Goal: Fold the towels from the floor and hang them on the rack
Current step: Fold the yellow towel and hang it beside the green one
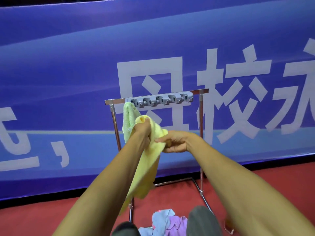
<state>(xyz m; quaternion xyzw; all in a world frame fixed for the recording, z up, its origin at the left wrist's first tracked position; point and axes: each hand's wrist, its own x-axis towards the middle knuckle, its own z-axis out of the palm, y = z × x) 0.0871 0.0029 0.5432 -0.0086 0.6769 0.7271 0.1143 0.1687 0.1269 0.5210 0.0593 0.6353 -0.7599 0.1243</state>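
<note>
**Yellow towel [148, 164] in two hands before the steel rack [201, 126]**

At the left end of the rack's top bar, a pale green towel [129, 120] hangs from the grey clip strip [160, 100] that is fixed along this bar. Just in front of it, the left hand [142, 132] is closed like a fist round the bunched upper part of the yellow towel. The rest of the cloth falls down beside the forearm toward the floor [51, 218]. The right hand [173, 142] meets the same towel from the right side. Its fingers are bent and pinch the edge of the cloth, just below the left hand. Both hands are a little under the bar. Lower and to the right, on the red floor, a small pile of towels [167, 222] in light blue, purple and pink lies between the person's knees [202, 220]. Behind everything stands a blue banner [68, 65] with large white characters.
</note>
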